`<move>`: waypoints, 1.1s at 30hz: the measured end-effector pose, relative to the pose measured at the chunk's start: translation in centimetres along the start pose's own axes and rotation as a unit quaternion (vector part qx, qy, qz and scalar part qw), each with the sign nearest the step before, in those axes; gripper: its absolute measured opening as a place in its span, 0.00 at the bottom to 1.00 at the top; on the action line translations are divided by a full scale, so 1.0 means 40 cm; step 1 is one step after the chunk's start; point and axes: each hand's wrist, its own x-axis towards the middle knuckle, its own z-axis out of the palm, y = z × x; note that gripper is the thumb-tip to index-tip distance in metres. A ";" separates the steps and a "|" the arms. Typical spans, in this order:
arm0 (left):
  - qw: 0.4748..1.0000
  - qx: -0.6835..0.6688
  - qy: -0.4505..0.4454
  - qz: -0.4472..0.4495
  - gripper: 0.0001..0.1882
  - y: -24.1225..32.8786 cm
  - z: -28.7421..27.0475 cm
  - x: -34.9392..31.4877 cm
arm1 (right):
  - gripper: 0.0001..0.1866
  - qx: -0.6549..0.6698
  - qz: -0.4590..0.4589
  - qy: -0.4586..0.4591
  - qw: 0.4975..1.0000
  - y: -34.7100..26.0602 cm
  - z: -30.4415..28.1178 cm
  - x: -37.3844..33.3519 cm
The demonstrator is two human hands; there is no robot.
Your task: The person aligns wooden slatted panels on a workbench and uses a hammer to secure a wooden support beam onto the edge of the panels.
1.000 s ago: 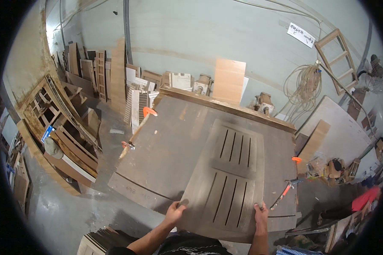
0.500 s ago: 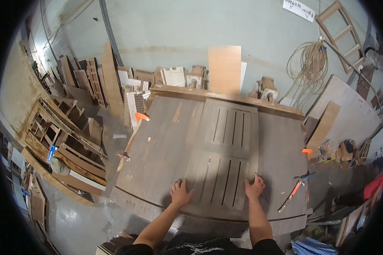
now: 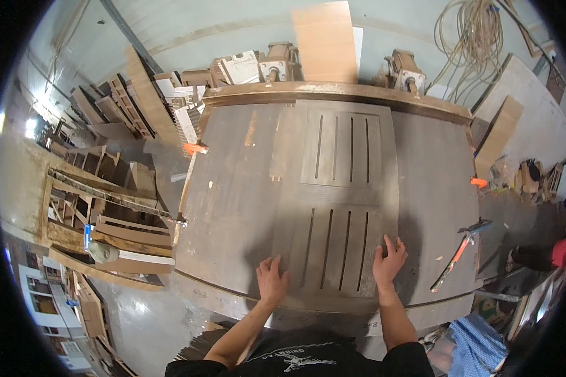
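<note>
A long grey-brown wooden panel (image 3: 343, 195) with two recessed fields of dark vertical slots lies flat on a large worktable (image 3: 233, 169). Its far end reaches close to the raised wooden rail (image 3: 333, 92) at the table's back. Beside the panel's near left edge, my left hand (image 3: 272, 281) rests with its fingers apart; exact contact with that edge is unclear. At the near right edge lies my right hand (image 3: 390, 259), thumb and fingers spread over the border. Neither hand is closed around anything. A hammer (image 3: 456, 254) with an orange-and-black handle lies farther right on the table.
Orange clamps (image 3: 195, 149) sit on the table's side edges. Boards and offcuts lean along the back wall, with a coiled hose (image 3: 475, 38) hanging above. A wooden frame structure (image 3: 107, 213) stands at the left. Someone in red (image 3: 565, 251) is partly visible at far right.
My view has tilted downward and shifted, so the table sits higher in the picture. Both hands remain by the panel's near side edges, fingers still spread.
</note>
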 end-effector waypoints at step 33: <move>0.984 0.104 0.139 0.032 0.39 0.166 0.078 0.745 | 0.22 -0.010 0.087 0.055 0.995 -0.117 0.151 0.416</move>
